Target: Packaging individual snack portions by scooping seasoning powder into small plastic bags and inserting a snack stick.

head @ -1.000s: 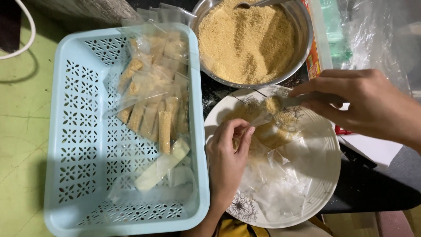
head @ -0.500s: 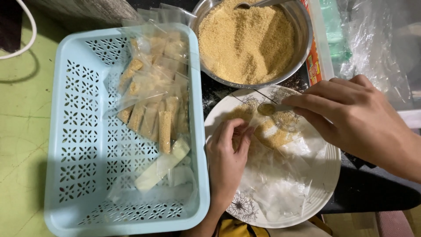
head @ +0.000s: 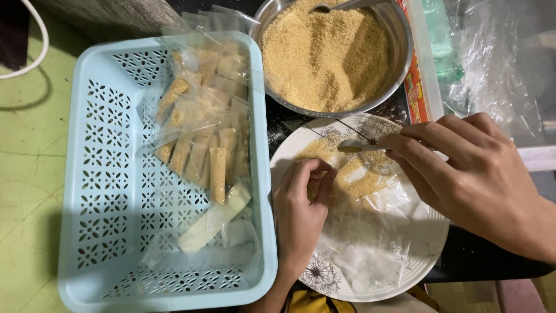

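Observation:
My left hand (head: 301,208) pinches the mouth of a small clear plastic bag (head: 362,200) lying on a white plate (head: 428,243). The bag holds some brown crumbly powder (head: 359,179). My right hand (head: 469,179) holds a small metal spoon (head: 354,145) just above the bag's opening, its bowl carrying powder. A steel bowl (head: 399,52) full of the same brown powder stands just beyond the plate, with a second spoon (head: 341,6) resting in it.
A light blue perforated basket (head: 116,174) at the left holds several filled, narrow plastic packets (head: 205,145). Crumpled clear plastic (head: 492,64) lies at the far right. A white cable (head: 35,40) curves across the green surface at the top left.
My right hand has moved left and down, bringing the spoon over the bag. More powder lies in the bag than before. The left hand stays pinched on the bag.

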